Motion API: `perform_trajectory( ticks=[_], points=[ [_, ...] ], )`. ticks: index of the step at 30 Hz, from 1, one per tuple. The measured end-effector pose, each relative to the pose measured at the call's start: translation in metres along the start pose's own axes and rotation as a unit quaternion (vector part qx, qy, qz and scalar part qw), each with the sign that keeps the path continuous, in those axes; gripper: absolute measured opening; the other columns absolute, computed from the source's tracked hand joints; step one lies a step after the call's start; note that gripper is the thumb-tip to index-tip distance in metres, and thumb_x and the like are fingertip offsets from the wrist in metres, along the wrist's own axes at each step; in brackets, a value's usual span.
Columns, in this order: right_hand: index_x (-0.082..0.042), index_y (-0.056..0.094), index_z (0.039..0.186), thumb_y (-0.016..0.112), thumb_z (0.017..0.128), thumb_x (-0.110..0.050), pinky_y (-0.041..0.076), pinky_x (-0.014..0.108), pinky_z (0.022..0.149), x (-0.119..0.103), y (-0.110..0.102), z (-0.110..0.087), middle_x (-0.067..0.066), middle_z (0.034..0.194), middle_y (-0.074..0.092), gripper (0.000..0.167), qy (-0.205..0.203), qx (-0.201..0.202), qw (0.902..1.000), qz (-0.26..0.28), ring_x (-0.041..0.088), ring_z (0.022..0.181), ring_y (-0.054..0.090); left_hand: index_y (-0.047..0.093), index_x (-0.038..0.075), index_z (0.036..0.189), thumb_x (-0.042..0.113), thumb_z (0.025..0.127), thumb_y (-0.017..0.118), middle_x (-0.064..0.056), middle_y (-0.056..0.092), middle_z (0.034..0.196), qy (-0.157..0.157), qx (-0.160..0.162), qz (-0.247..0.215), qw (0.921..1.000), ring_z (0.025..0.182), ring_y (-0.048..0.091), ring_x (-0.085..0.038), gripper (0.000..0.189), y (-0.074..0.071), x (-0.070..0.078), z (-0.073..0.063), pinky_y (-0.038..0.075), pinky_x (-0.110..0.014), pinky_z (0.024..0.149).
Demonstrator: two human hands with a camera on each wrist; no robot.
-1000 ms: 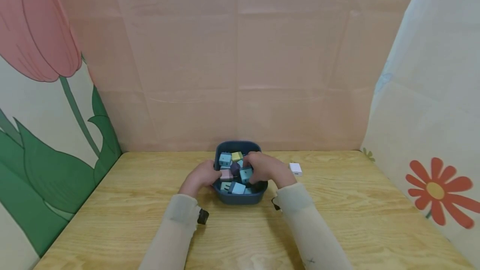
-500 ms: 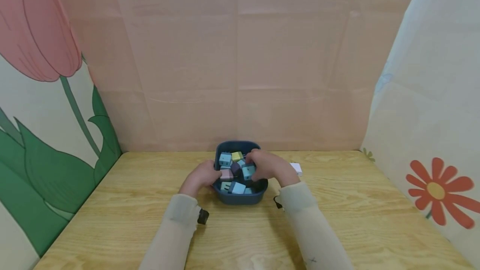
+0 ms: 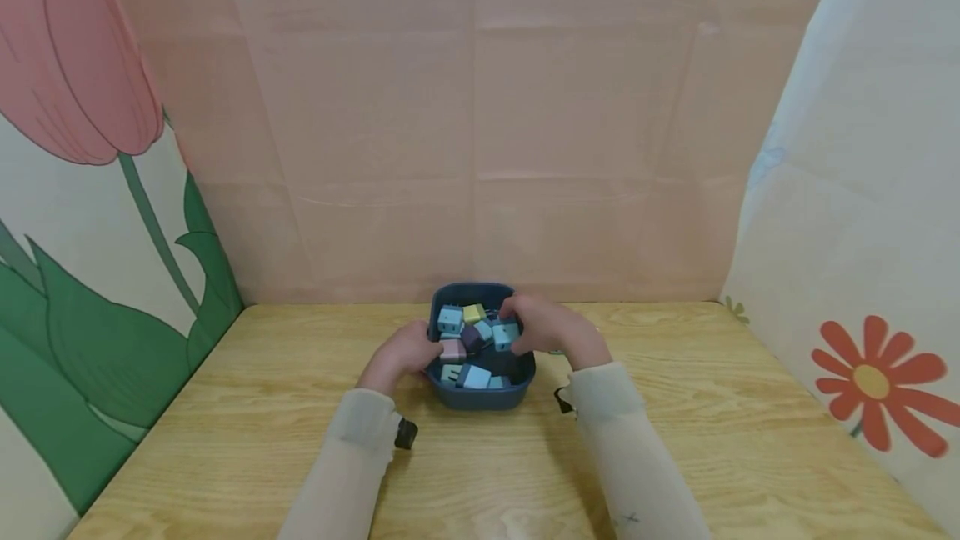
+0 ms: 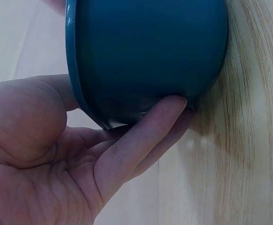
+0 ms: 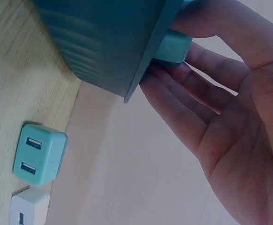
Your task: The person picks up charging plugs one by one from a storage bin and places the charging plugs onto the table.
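A dark blue plastic bin (image 3: 480, 398) stands toward the back of the table, holding several USB wall chargers in blue, yellow, pink, purple and pale green. My left hand (image 3: 405, 348) grips its left side; in the left wrist view the fingers (image 4: 141, 140) press against the bin's outer wall (image 4: 150, 51), with the thumb at the rim. At the bin's right rim, my right hand (image 3: 551, 330) pinches a light blue charger (image 3: 505, 336) between thumb and fingers. The right wrist view shows this charger (image 5: 173, 48) just above the rim, partly covered by the thumb.
On the table right of the bin lie a teal two-port charger (image 5: 38, 154) and a white charger (image 5: 29, 206), mostly hidden by the right hand in the head view. A pinkish sheet (image 3: 472, 148) hangs behind the table; flower-printed sheets (image 3: 855, 273) flank it.
My right hand has moved right with the light blue charger, from inside the bin to its right rim. The hand now covers the white charger in the head view. My left hand stays put.
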State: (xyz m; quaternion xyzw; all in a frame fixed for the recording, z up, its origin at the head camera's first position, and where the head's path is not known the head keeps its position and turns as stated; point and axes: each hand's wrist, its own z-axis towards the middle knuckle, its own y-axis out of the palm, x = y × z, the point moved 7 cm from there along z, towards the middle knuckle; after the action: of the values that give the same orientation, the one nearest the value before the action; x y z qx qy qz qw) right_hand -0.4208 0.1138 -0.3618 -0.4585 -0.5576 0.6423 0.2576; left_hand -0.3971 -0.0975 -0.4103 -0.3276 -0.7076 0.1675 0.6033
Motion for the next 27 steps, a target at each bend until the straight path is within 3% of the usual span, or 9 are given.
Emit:
perform_trajectory(
  ticks=[9, 16, 27],
  points=[
    [-0.008, 0.07, 0.137, 0.088, 0.09, -0.011, 0.06, 0.048, 0.108, 0.003, -0.006, -0.002, 0.011, 0.138, 0.071, 0.05, 0.003, 0.002, 1.0, 0.008, 0.024, 0.114, 0.066, 0.061, -0.003, 0.135, 0.019, 0.111, 0.058, -0.017, 0.071, 0.118, -0.004, 0.0, -0.001, 1.0, 0.09, 0.072, -0.025, 0.033, 0.0, -0.001, 0.001, 0.066, -0.041, 0.081],
    [-0.006, 0.069, 0.137, 0.087, 0.09, -0.014, 0.061, 0.045, 0.099, 0.012, -0.012, -0.004, 0.01, 0.126, 0.072, 0.05, 0.009, 0.01, 0.9999, 0.01, 0.025, 0.106, 0.064, 0.062, -0.002, 0.135, 0.019, 0.111, 0.058, -0.017, 0.071, 0.118, -0.007, 0.001, 0.003, 1.0, 0.09, 0.071, -0.026, 0.032, -0.001, -0.003, 0.003, 0.065, -0.04, 0.079],
    [-0.005, 0.07, 0.134, 0.087, 0.088, -0.008, 0.061, 0.049, 0.103, 0.03, -0.019, -0.007, 0.012, 0.13, 0.072, 0.049, 0.011, 0.022, 0.9986, 0.047, 0.031, 0.113, 0.067, 0.062, -0.004, 0.133, 0.018, 0.11, 0.057, -0.018, 0.072, 0.116, 0.004, 0.003, 0.018, 0.9998, 0.09, 0.071, -0.025, 0.033, -0.001, 0.0, 0.0, 0.064, -0.042, 0.083]
  ],
)
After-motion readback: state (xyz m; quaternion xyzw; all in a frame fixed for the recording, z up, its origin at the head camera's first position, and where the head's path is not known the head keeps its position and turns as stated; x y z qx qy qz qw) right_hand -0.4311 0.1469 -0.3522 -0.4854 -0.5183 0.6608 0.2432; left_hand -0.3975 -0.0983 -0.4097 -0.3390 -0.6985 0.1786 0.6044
